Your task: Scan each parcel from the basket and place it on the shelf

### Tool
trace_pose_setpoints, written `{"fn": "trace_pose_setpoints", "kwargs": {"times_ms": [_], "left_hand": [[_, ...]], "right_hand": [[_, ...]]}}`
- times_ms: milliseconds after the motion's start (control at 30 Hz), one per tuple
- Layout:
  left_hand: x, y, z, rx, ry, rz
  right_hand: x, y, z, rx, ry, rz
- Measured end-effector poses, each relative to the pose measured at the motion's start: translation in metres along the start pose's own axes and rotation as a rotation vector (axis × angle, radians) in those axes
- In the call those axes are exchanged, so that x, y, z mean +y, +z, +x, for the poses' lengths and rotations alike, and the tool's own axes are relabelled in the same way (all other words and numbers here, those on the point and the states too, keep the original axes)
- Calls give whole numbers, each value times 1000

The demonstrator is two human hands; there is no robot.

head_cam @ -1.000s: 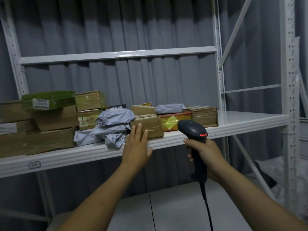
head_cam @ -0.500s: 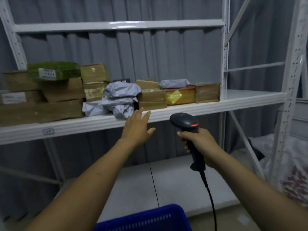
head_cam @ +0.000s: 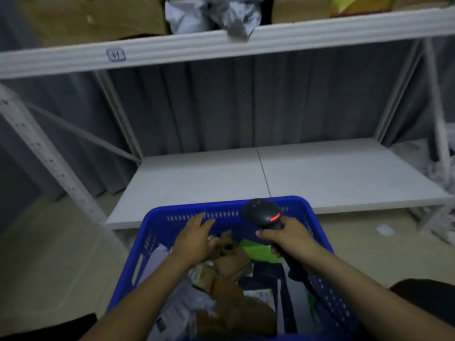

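- Several parcels (head_cam: 93,18) sit on the shelf (head_cam: 221,43); the basket (head_cam: 160,217) holds many more.
- The left hand (head_cam: 194,238), fingers extended and empty, hovers over a brown parcel (head_cam: 229,246).
- The right hand (head_cam: 293,238) grips the scanner (head_cam: 262,212).

We face a grey pleated curtain (head_cam: 246,107) hanging behind a white metal rack (head_cam: 39,150). Its lower board (head_cam: 197,178) sits just above the beige floor (head_cam: 49,254). The light is dim and bluish. Crumpled white sheeting (head_cam: 440,173) lies at the board's right edge.
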State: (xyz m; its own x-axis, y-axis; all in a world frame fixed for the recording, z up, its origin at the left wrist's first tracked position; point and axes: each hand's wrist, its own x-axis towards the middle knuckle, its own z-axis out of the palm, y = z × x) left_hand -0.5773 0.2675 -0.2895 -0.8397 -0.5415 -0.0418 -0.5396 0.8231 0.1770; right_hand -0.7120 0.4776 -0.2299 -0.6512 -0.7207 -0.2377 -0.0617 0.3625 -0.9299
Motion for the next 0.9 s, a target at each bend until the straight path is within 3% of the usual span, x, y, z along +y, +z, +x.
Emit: {"fn": "trace_pose_setpoints", "kwargs": {"times_ms": [233,533,700,900], "left_hand": [[-71,146,-10,-295,-273,-139],[-78,224,19,-349,-366,-67],[-89,244,22,-301,-510,-215],[-76,201,13,-31,-492,-527]], "right_hand": [[47,51,59,-96,103,-120],[82,77,104,-148,300,-144],[88,80,109,-159,334,-119],[82,80,101,-141,304,-104]]}}
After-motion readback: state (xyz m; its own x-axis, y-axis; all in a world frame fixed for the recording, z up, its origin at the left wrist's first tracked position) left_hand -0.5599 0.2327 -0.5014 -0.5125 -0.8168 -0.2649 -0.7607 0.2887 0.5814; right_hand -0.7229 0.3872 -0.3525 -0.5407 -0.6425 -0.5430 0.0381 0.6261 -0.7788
